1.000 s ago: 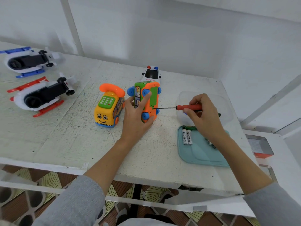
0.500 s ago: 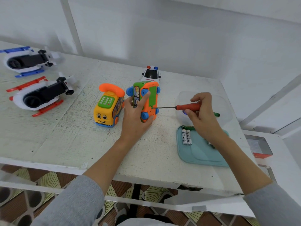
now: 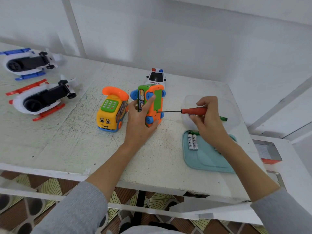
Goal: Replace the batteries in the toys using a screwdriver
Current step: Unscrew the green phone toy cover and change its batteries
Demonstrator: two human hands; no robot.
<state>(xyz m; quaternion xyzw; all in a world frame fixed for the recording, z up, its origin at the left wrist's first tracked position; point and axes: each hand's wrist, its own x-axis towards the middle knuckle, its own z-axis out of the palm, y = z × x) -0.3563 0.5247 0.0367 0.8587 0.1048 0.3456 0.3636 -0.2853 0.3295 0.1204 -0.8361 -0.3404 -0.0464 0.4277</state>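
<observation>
Head view looks down on a white counter with the orange and green toy bus near its centre, tipped on its side so the underside with the blue wheels faces three o'clock. The left hand holds this toy, its grip clamped on the body with fingers curled over the top edge and the thumb low at six o'clock. From three o'clock the right hand holds a red-handled screwdriver, its grip pinched round the handle; the thin dark shaft lies level and its tip touches the toy's green underside panel. Behind that hand, a clear plastic container sits at the counter's two o'clock area, with a green object poking out past the knuckles. Below the right wrist, at about four o'clock, a teal tray carries two white batteries lying side by side and touching. Just beside the held toy at nine o'clock stands a yellow toy telephone bus with an orange handset and a smiling face. At twelve o'clock, just behind the held toy, is a white police car. Well apart at ten o'clock lie two toy helicopters, one with red skids and one with blue skids. Grey sleeves cover both forearms near the bottom edge.
</observation>
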